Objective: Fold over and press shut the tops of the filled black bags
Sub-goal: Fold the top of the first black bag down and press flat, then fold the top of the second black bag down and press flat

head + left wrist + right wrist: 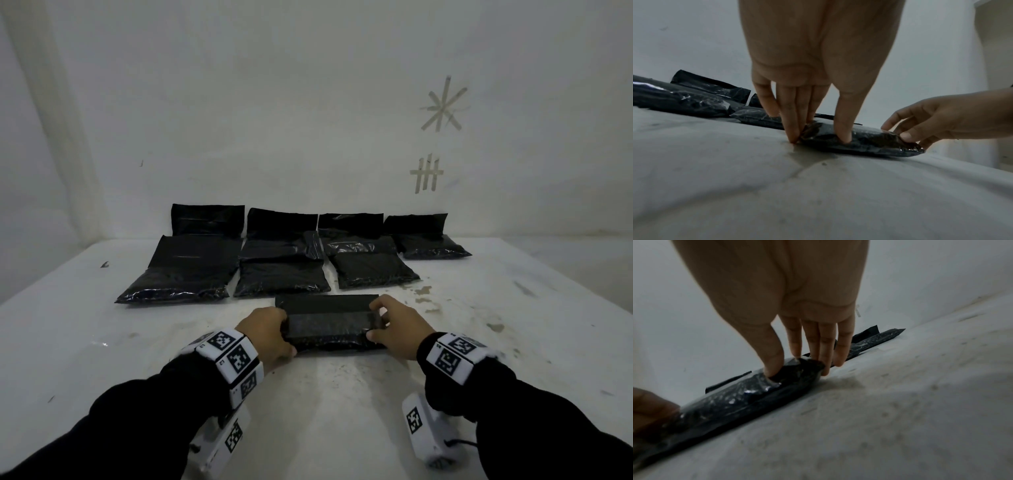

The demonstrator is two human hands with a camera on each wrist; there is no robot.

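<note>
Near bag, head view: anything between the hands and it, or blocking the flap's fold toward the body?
Nothing visible. The left hand and right hand already grip the near bag at its ends. Its flap lies flat behind the filled part, apart from the row of bags beyond.

The nearest black bag (327,329) lies flat on the white table (102,325), long side across, glossy and plump with a grainy dark filling that shows through the film at its ends. Its empty top flap (325,302) lies flat on the table on the side towards the wall. Beyond it, closer to the wall, lie seven more filled black bags (281,270) in two overlapping rows, their bulging bottoms towards the nearest bag and their flat tops rising against the wall.
</note>
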